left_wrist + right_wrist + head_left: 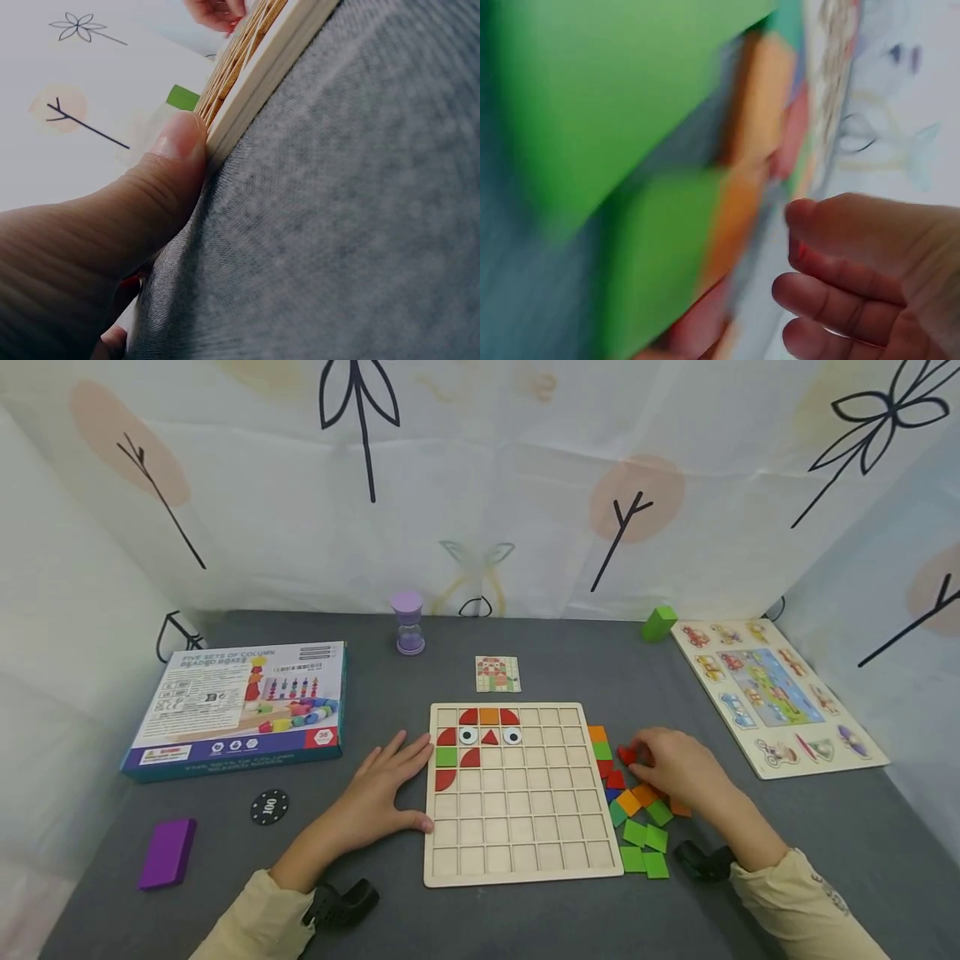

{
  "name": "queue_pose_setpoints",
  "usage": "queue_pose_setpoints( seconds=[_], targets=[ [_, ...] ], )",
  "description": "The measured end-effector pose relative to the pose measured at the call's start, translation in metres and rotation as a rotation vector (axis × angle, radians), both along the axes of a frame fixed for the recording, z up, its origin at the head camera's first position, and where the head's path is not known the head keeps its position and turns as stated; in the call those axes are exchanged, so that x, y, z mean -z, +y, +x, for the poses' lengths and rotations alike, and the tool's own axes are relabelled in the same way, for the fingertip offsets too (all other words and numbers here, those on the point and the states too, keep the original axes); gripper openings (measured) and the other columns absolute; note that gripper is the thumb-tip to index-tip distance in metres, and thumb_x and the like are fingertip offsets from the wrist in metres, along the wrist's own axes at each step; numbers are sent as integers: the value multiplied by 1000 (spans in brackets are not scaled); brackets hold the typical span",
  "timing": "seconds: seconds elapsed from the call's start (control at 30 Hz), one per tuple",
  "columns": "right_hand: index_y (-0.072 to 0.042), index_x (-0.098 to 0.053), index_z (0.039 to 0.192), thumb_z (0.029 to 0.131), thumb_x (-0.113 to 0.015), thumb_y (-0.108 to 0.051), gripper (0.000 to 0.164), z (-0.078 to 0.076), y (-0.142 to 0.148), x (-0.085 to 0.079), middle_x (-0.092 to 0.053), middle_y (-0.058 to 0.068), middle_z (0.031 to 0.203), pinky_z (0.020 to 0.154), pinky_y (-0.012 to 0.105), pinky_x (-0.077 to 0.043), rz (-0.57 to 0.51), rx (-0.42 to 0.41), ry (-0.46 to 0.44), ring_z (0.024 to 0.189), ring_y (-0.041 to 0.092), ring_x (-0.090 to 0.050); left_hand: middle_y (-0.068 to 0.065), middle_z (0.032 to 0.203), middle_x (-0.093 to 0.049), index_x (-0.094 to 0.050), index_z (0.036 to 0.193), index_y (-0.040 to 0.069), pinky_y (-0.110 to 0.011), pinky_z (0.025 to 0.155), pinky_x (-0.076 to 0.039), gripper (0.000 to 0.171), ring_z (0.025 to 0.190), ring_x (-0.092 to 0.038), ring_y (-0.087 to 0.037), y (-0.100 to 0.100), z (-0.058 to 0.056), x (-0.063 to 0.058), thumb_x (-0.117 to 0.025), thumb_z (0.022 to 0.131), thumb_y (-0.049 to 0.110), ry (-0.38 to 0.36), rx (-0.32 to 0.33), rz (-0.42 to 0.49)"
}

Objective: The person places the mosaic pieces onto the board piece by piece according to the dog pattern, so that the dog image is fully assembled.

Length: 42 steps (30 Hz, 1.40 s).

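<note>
A wooden grid board [525, 827] lies in the middle of the table, with red, green and orange tiles and two eye tiles [512, 736] in its upper left cells. My left hand [386, 789], fingers spread, rests at the board's left edge; the left wrist view shows the thumb [180, 139] against the board's side. Right of the board, my right hand [678, 768] pinches a small red tile [626, 755] between thumb and fingertips. Beneath and in front of that hand lie loose green tiles [635, 833], orange tiles [628, 802] and red tiles, some hidden by it.
A small pattern card [497, 674] lies behind the board, with a purple sand timer [408, 622] farther back. At left are a game box [240, 706], a black chip [270, 807] and a purple block [167, 854]. A picture board [780, 693] and green block [659, 624] stand at right.
</note>
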State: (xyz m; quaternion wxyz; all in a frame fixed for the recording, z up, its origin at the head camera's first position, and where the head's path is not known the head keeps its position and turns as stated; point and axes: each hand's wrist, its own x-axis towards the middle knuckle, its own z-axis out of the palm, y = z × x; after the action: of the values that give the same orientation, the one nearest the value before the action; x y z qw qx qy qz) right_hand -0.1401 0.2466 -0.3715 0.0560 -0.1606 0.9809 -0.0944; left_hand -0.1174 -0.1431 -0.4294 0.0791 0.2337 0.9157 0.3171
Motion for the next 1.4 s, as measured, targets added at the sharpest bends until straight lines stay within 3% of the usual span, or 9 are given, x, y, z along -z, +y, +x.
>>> queue_pose_setpoints(
  seconds=[0.1, 0.27, 0.4, 0.53, 0.93, 1.17, 1.27, 1.4],
  targets=[
    [-10, -64, 91, 75, -71, -21, 21, 4, -24, -5, -54, -2, 73, 50, 23, -37, -32, -43, 64, 58, 9, -43, 4, 147, -19, -25, 141, 17, -53, 105, -1, 100, 136, -3, -26, 0, 0, 0, -71, 61, 55, 4, 0, -6],
    [-16, -64, 87, 74, -70, -23, 15, 8, -92, -10, -54, -7, 73, 49, 19, -37, -62, -201, 119, 62, 5, -44, 3, 147, -20, -26, 141, 17, -53, 104, -2, 99, 136, -4, -27, -1, 0, 0, -71, 61, 54, 17, -3, 1],
    [-18, -65, 85, 75, -68, -25, 12, 8, -139, -7, -59, -8, 75, 55, 20, -41, -16, -318, 117, 65, 6, -48, 1, 147, -21, -27, 141, 15, -54, 104, -3, 99, 136, -5, -29, 0, 1, -1, -71, 61, 54, 19, 2, 12],
    [-16, -67, 87, 75, -69, -26, 16, 7, -161, -2, -62, -7, 75, 57, 23, -44, 59, -360, 113, 65, 9, -53, 1, 147, -21, -27, 141, 15, -55, 104, -3, 99, 136, -5, -29, 2, 1, -1, -71, 61, 54, 15, 3, 13],
    [-17, -67, 98, 73, -72, -28, 28, 5, -173, 7, -65, -4, 82, 60, 27, -46, 63, -367, 144, 68, 12, -57, 2, 147, -21, -27, 141, 16, -54, 104, -3, 99, 136, -5, -28, 0, 1, 0, -71, 61, 54, 1, -7, 9],
    [-21, -65, 102, 74, -71, -26, 29, 6, -172, 6, -65, -6, 87, 61, 27, -46, 40, -357, 98, 71, 10, -58, 2, 147, -20, -27, 141, 16, -54, 104, -2, 98, 136, -5, -28, -1, 1, 1, -70, 61, 54, -3, -8, 6],
    [-21, -65, 101, 75, -71, -26, 27, 7, -158, -1, -64, -6, 87, 61, 26, -46, 1, -314, 89, 72, 9, -57, 2, 147, -20, -27, 141, 16, -54, 104, -2, 99, 136, -5, -29, 0, 1, 1, -71, 61, 54, -2, -7, 12],
    [-17, -66, 99, 74, -72, -22, 26, 8, -115, -8, -62, -4, 89, 58, 25, -44, -95, -229, 122, 73, 11, -56, 1, 147, -20, -26, 141, 16, -54, 104, -2, 99, 136, -5, -29, 0, 0, 0, -71, 61, 53, 5, 1, 18]
  ],
)
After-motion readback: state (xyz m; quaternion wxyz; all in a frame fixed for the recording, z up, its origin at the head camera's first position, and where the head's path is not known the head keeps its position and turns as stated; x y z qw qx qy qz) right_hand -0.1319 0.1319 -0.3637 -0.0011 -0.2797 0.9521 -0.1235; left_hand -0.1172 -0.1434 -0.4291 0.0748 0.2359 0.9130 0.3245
